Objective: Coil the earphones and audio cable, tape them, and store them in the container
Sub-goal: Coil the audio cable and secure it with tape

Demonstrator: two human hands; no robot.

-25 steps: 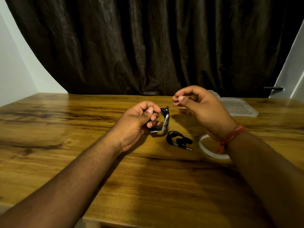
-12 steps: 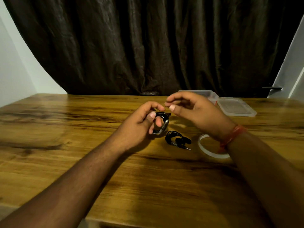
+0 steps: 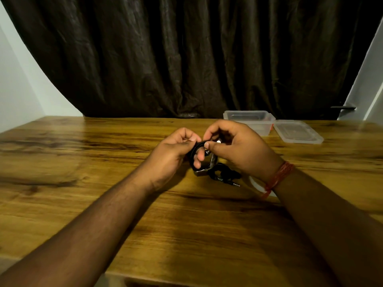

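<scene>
My left hand (image 3: 174, 154) holds a black coiled cable (image 3: 204, 167) just above the table, with one finger through the loop. My right hand (image 3: 238, 150) has closed in and pinches the top of the same coil between thumb and forefinger. A second black coil (image 3: 222, 175) with a metal jack plug lies on the table just under the right hand. The white tape roll (image 3: 257, 186) sits under my right wrist, mostly hidden. A clear plastic container (image 3: 248, 119) stands open at the back, behind the right hand.
The container's clear lid (image 3: 298, 132) lies flat to its right. The wooden table (image 3: 103, 162) runs wide to the left and toward me. A dark curtain (image 3: 186, 59) hangs behind the table's far edge.
My right hand has moved left and down from open air onto the coil held by my left hand. The left hand has tilted the coil slightly. The other coil has stayed put.
</scene>
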